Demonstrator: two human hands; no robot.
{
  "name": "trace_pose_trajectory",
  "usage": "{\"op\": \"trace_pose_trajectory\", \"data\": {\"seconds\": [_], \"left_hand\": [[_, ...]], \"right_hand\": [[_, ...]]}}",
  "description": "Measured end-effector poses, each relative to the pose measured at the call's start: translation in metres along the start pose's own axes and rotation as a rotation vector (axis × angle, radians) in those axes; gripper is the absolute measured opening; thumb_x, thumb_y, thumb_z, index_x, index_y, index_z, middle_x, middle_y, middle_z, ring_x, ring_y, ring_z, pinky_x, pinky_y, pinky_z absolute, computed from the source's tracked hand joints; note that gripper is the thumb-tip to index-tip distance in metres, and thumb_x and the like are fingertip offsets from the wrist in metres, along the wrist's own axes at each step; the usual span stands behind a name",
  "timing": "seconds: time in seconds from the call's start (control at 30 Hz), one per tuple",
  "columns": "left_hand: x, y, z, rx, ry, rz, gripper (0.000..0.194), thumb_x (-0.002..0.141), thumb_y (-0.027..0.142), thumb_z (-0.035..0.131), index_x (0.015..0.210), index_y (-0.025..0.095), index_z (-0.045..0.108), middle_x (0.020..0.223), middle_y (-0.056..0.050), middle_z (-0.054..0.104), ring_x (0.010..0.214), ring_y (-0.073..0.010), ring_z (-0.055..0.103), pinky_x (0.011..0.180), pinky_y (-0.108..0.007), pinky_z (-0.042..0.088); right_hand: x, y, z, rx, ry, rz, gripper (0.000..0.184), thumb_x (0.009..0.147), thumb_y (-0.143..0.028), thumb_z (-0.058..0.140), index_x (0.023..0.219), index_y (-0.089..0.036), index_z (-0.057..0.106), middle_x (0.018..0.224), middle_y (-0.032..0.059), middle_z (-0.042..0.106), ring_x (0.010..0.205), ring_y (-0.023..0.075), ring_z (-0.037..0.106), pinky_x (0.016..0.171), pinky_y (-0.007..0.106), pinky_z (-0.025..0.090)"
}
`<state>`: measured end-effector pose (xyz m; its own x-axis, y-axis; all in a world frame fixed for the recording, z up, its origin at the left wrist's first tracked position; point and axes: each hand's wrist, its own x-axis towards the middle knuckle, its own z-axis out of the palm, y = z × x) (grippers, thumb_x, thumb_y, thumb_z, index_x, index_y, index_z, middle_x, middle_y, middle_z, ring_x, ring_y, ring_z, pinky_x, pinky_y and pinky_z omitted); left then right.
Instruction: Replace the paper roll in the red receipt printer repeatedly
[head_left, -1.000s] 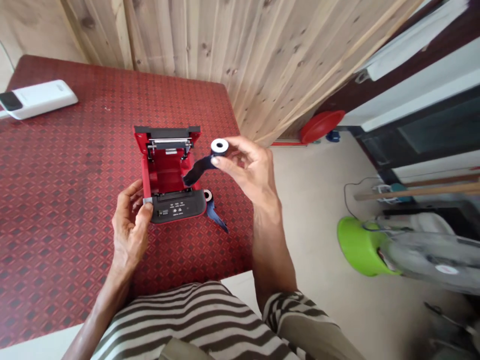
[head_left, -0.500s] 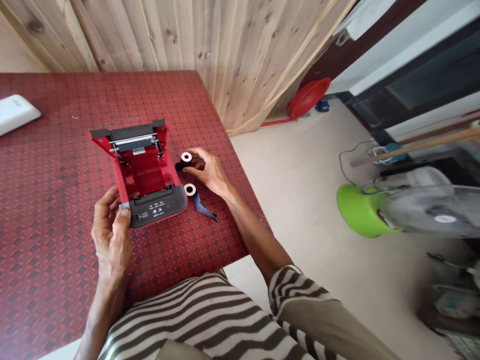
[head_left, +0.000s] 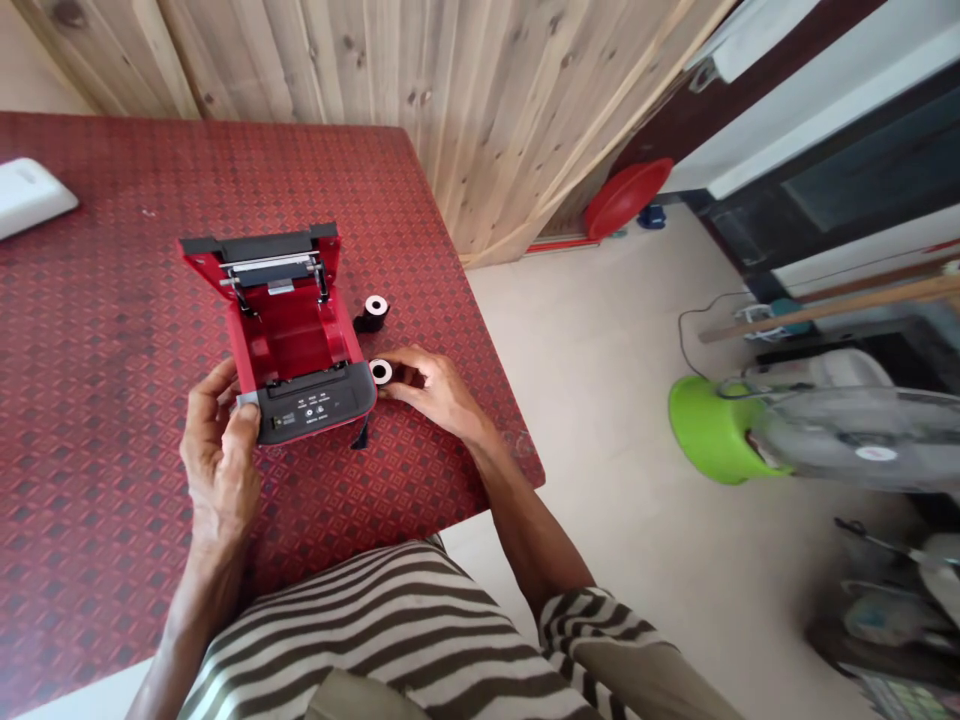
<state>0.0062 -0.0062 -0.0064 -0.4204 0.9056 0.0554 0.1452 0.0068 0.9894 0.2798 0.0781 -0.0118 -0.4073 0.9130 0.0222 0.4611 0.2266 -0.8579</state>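
Observation:
A red and black label printer (head_left: 311, 405) rests on the table with its lid (head_left: 259, 262) raised and its red inner bay bare. My left hand (head_left: 221, 440) grips the printer's front left corner, thumb on top and fingers along the side. Just right of the printer, my right hand (head_left: 427, 390) has thumb and fingers closed around a ribbon roll (head_left: 381, 372) with a white core. A dark tail of ribbon (head_left: 361, 434) pokes out by the printer's front right corner. Behind that hand a second black ribbon roll (head_left: 373, 314) stands upright, touched by neither hand.
The red patterned table (head_left: 112, 400) meets a wooden plank wall (head_left: 360, 60). A white object (head_left: 34, 197) lies at its far left. On the floor to the right are a green stool (head_left: 701, 430), a fan (head_left: 862, 435) and a red basin (head_left: 626, 198).
My right hand has left the far ribbon roll and moved nearer to me, onto the other roll. That roll's ribbon tail has swung left. My left hand stays on the printer.

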Motion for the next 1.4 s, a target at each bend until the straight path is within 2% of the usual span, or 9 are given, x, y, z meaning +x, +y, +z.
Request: {"op": "trace_pose_trajectory", "data": {"seconds": [0.13, 0.27, 0.33, 0.43, 0.6, 0.93, 1.03, 1.23, 1.4], "left_hand": [[-0.001, 0.002, 0.000, 0.000, 0.008, 0.026, 0.051, 0.099, 0.062, 0.076, 0.143, 0.035, 0.075, 0.137, -0.005, 0.080, 0.131, -0.0387, 0.074, 0.112, -0.064, 0.060], [-0.001, 0.006, 0.001, -0.015, -0.012, -0.010, 0.050, 0.100, 0.063, 0.076, 0.141, 0.034, 0.075, 0.132, -0.006, 0.081, 0.124, -0.0341, 0.077, 0.106, -0.055, 0.065], [-0.001, 0.007, 0.002, -0.024, -0.019, -0.009, 0.053, 0.100, 0.063, 0.075, 0.142, 0.031, 0.073, 0.132, -0.006, 0.082, 0.123, -0.0322, 0.077, 0.105, -0.050, 0.065], [-0.002, 0.006, 0.002, -0.029, -0.027, -0.007, 0.057, 0.100, 0.061, 0.074, 0.144, 0.024, 0.070, 0.133, -0.010, 0.082, 0.120, -0.0286, 0.078, 0.104, -0.045, 0.065], [-0.004, 0.008, 0.003, -0.044, -0.043, -0.016, 0.059, 0.101, 0.061, 0.073, 0.145, 0.022, 0.068, 0.135, -0.014, 0.080, 0.121, -0.0309, 0.079, 0.105, -0.047, 0.065], [-0.005, 0.011, 0.003, -0.029, -0.042, -0.031, 0.061, 0.101, 0.060, 0.071, 0.147, 0.021, 0.067, 0.136, -0.015, 0.079, 0.121, -0.0314, 0.079, 0.104, -0.049, 0.065], [-0.004, 0.012, 0.003, -0.041, -0.039, -0.033, 0.063, 0.100, 0.062, 0.072, 0.146, 0.020, 0.067, 0.138, -0.016, 0.079, 0.120, -0.0317, 0.079, 0.105, -0.051, 0.065], [-0.003, 0.015, -0.003, -0.065, -0.074, -0.078, 0.063, 0.097, 0.064, 0.077, 0.143, 0.022, 0.070, 0.134, -0.015, 0.081, 0.119, -0.0336, 0.079, 0.102, -0.050, 0.066], [0.033, 0.025, -0.006, -0.084, 0.025, 0.049, 0.059, 0.099, 0.067, 0.076, 0.141, 0.026, 0.074, 0.149, -0.011, 0.075, 0.138, -0.0335, 0.071, 0.120, -0.051, 0.055]], "right_hand": [[-0.004, -0.021, -0.021, -0.007, 0.091, -0.109, 0.027, 0.100, -0.029, 0.081, 0.126, -0.022, 0.079, 0.119, 0.0069, 0.083, 0.104, 0.0228, 0.076, 0.096, 0.041, 0.061], [0.006, -0.075, -0.043, -0.194, 0.047, -0.320, 0.036, 0.109, -0.038, 0.073, 0.143, -0.026, 0.070, 0.131, 0.0077, 0.078, 0.116, 0.0264, 0.072, 0.108, 0.050, 0.059], [0.022, -0.100, -0.037, -0.351, -0.041, -0.416, 0.034, 0.111, -0.031, 0.070, 0.145, -0.025, 0.069, 0.134, 0.0086, 0.077, 0.122, 0.0284, 0.069, 0.115, 0.054, 0.056], [0.051, -0.121, -0.010, -0.637, -0.177, -0.438, 0.027, 0.110, -0.011, 0.063, 0.134, -0.017, 0.074, 0.128, 0.0114, 0.077, 0.124, 0.0291, 0.067, 0.118, 0.051, 0.054], [0.078, -0.123, 0.026, -0.875, -0.297, -0.383, 0.027, 0.112, -0.004, 0.054, 0.116, -0.013, 0.079, 0.116, 0.0137, 0.080, 0.121, 0.0284, 0.068, 0.109, 0.043, 0.057], [0.100, -0.137, 0.028, -0.935, -0.428, -0.212, 0.030, 0.107, 0.000, 0.057, 0.108, -0.011, 0.084, 0.112, 0.0196, 0.083, 0.112, 0.0313, 0.078, 0.102, 0.045, 0.059], [0.096, -0.132, 0.025, -0.848, -0.403, -0.241, 0.030, 0.107, 0.001, 0.056, 0.110, -0.011, 0.083, 0.114, 0.0190, 0.084, 0.119, 0.0317, 0.076, 0.109, 0.048, 0.058], [0.064, -0.119, -0.003, -0.421, -0.393, -0.448, 0.050, 0.104, 0.007, 0.052, 0.135, -0.021, 0.079, 0.131, 0.0085, 0.084, 0.123, 0.0225, 0.075, 0.115, 0.048, 0.059], [0.040, -0.113, -0.007, -0.412, -0.324, -0.494, 0.024, 0.110, -0.008, 0.065, 0.120, -0.019, 0.083, 0.122, 0.0110, 0.085, 0.113, 0.0249, 0.074, 0.110, 0.048, 0.060]]}}
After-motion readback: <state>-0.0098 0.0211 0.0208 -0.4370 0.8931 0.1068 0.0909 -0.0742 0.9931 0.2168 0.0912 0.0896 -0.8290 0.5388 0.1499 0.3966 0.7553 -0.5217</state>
